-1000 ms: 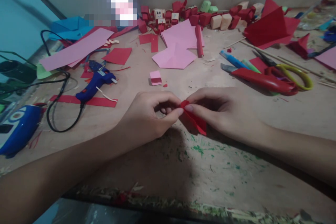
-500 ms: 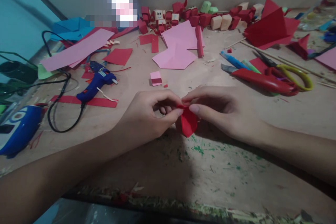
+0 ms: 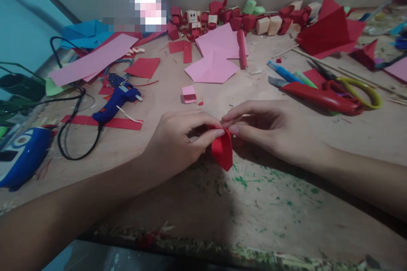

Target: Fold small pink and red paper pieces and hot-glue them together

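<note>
A small folded piece of red paper [image 3: 222, 152] hangs just above the tabletop, its lower end pointing toward me. My left hand [image 3: 182, 135] pinches its upper edge between thumb and fingers. From the other side, my right hand [image 3: 267, 125] grips the paper's right edge with thumb and fingertips close together. Part of the paper is hidden behind the left fingers. Just beyond my hands lies a small pink folded paper box [image 3: 189, 94], with a tiny red scrap [image 3: 200, 103] beside it.
On the left are a blue glue gun [image 3: 116, 101] with a looping black cord, a red strip [image 3: 124, 123] and a blue tape dispenser [image 3: 27, 154]. Pink sheets [image 3: 213, 67] lie ahead. A red utility knife [image 3: 321, 98] and yellow-handled scissors [image 3: 359, 91] are at right; paper blocks [image 3: 248, 22] line the back.
The red paper has turned and shifted slightly left, showing more of its face beneath the left thumb. My right hand's fingers have lifted a little.
</note>
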A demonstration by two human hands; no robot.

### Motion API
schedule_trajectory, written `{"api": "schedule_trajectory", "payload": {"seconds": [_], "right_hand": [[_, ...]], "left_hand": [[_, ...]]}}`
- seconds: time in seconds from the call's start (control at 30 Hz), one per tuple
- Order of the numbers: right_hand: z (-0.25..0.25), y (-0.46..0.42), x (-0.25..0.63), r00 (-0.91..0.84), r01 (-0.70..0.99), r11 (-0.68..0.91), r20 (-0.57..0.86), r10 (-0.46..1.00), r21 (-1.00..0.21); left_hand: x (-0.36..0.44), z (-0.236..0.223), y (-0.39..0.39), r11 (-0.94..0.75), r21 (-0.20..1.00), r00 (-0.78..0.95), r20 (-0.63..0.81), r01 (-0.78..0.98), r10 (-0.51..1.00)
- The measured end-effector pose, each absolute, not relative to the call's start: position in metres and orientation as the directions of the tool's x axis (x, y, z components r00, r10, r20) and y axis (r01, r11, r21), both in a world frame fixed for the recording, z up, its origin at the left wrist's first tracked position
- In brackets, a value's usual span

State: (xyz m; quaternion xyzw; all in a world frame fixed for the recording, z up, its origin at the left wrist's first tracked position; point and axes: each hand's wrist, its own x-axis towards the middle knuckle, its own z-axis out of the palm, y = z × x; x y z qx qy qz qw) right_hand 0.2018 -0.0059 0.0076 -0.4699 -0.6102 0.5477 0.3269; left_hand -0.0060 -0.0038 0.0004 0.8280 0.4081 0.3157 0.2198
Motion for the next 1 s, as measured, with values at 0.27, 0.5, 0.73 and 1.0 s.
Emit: {"api": "schedule_trajectory", "payload": {"seconds": [0.27, 0.5, 0.73, 1.0], "right_hand": [[0.011, -0.003, 0.203, -0.373, 0.233, -0.052, -0.139, 0.917, -0.971], [0.011, -0.003, 0.203, -0.46, 0.053, -0.307, -0.296, 0.837, -0.95], [0.003, -0.007, 0.2, -0.459, -0.143, -0.435, -0.33, 0.825, -0.889], [0.007, -0.01, 0.197, -0.459, -0.18, -0.448, -0.328, 0.825, -0.876]], "left_hand": [[-0.006, 0.002, -0.004, -0.578, 0.6, 0.426, 0.393, 0.553, 0.815], [-0.007, 0.001, -0.005, -0.623, 0.588, 0.438, 0.443, 0.516, 0.782], [-0.009, 0.006, -0.01, -0.586, 0.572, 0.365, 0.462, 0.574, 0.808], [-0.012, 0.011, -0.014, -0.575, 0.601, 0.406, 0.407, 0.555, 0.818]]}}
